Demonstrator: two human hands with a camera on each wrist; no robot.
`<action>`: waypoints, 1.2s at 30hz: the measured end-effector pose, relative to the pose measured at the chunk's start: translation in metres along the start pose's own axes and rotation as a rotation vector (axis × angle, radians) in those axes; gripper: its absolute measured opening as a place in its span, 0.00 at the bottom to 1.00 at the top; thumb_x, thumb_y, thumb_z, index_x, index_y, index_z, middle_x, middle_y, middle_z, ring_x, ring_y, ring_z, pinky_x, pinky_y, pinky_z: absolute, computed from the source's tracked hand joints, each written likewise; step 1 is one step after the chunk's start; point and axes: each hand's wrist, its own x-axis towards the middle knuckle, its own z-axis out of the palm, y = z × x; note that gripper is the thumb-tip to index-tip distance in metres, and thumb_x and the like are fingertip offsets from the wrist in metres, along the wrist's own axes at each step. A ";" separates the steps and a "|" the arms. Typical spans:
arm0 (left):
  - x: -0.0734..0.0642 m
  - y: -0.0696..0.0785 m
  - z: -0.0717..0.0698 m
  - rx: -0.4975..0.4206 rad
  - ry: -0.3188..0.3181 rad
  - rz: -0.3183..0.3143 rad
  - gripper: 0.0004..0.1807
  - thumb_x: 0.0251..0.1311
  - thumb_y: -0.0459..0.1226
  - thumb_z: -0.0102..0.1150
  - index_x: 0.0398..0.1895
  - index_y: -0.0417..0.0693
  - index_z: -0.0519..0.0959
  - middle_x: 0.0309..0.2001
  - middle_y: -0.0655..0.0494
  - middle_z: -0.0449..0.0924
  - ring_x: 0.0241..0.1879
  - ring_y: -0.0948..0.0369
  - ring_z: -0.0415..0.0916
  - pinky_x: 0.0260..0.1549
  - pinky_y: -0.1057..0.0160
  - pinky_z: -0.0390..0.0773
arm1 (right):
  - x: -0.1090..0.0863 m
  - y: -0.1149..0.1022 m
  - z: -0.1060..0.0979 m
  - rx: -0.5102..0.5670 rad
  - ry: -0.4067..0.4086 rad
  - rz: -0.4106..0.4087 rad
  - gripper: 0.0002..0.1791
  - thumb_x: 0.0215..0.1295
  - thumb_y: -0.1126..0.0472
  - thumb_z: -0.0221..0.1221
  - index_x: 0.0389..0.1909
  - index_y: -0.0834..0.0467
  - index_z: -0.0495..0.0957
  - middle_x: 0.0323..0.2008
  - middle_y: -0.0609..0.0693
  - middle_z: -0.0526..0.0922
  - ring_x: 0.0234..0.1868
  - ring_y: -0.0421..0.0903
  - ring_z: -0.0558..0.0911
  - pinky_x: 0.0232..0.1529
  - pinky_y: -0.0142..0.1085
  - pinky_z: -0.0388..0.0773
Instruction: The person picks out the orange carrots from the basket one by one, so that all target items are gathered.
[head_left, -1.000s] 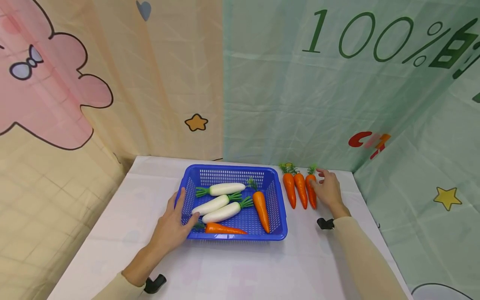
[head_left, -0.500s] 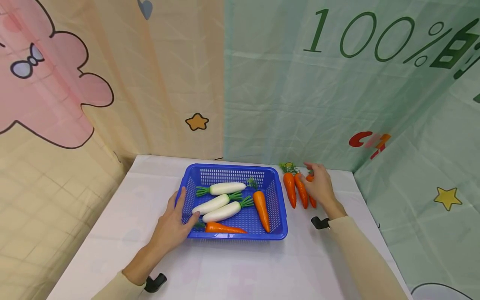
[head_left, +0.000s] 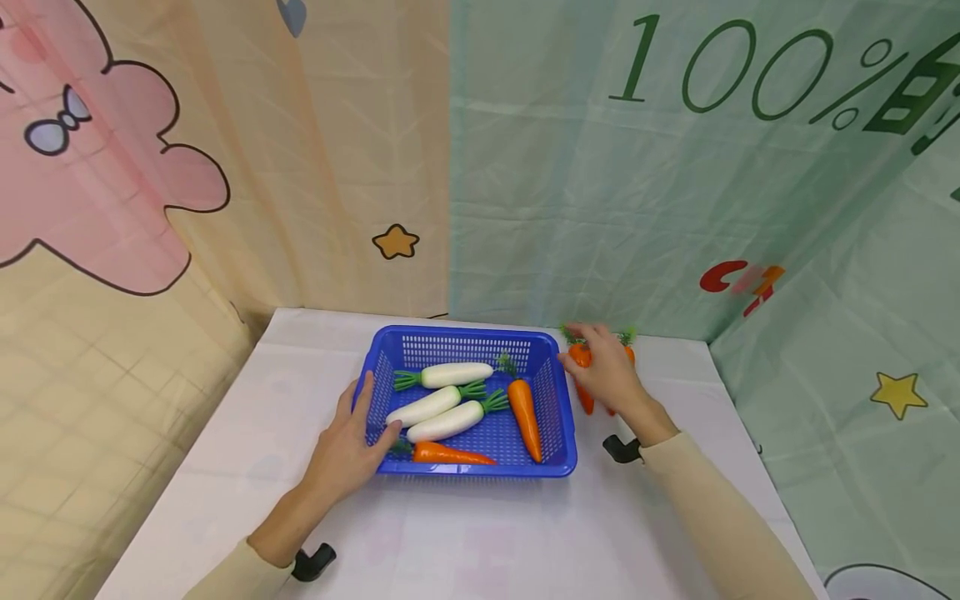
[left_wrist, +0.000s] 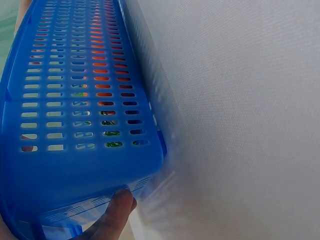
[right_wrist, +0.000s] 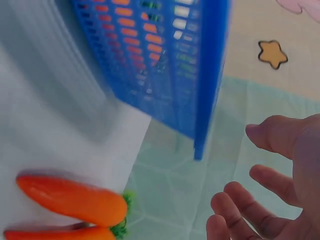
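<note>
Apparently the step in hand is a reach: the right grip [head_left: 611,372], fingers spread and holding nothing, hangs over carrots [right_wrist: 72,201] lying on the counter [head_left: 465,542] beside the blue basket [head_left: 480,471], while the left grip [head_left: 343,447] (fingers straight) touches its rim. Taking a carrot would call for curling fingers round it.

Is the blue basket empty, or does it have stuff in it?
It has stuff in it: three white radishes and two carrots lie inside the blue basket, though bare floor shows between them.
</note>
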 end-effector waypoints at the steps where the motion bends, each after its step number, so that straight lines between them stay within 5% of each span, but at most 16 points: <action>1: 0.000 0.000 0.000 0.000 0.000 -0.001 0.56 0.86 0.54 0.63 0.99 0.46 0.40 0.94 0.25 0.42 0.75 0.15 0.75 0.66 0.19 0.82 | 0.000 -0.004 0.001 -0.006 -0.015 -0.012 0.33 0.81 0.55 0.74 0.80 0.62 0.79 0.70 0.67 0.85 0.68 0.67 0.85 0.70 0.66 0.88; 9: 0.000 0.001 0.000 0.000 0.004 -0.001 0.56 0.85 0.55 0.62 0.99 0.45 0.41 0.94 0.25 0.43 0.75 0.15 0.75 0.66 0.19 0.83 | -0.003 -0.031 0.010 -0.047 -0.140 -0.089 0.32 0.80 0.55 0.75 0.79 0.60 0.81 0.68 0.66 0.85 0.62 0.64 0.90 0.62 0.58 0.95; 18: -0.001 0.001 0.000 -0.004 0.012 0.004 0.56 0.85 0.55 0.63 0.99 0.45 0.41 0.94 0.25 0.43 0.75 0.16 0.75 0.65 0.19 0.83 | -0.002 -0.051 0.018 -0.121 -0.305 -0.103 0.34 0.81 0.52 0.75 0.82 0.56 0.79 0.74 0.66 0.83 0.66 0.64 0.90 0.65 0.60 0.94; 25: -0.001 0.002 -0.002 0.001 0.021 0.018 0.56 0.85 0.54 0.63 0.99 0.43 0.42 0.94 0.24 0.44 0.74 0.15 0.76 0.64 0.19 0.84 | 0.001 -0.063 0.018 -0.213 -0.389 -0.152 0.34 0.80 0.49 0.75 0.80 0.56 0.81 0.68 0.63 0.88 0.63 0.62 0.90 0.64 0.61 0.90; 36: -0.001 0.002 -0.001 0.002 0.023 0.024 0.56 0.85 0.55 0.63 0.99 0.42 0.43 0.93 0.23 0.47 0.73 0.15 0.77 0.62 0.20 0.86 | 0.008 -0.078 0.029 -0.192 -0.597 -0.082 0.34 0.81 0.49 0.74 0.81 0.56 0.81 0.77 0.64 0.84 0.76 0.66 0.85 0.75 0.64 0.87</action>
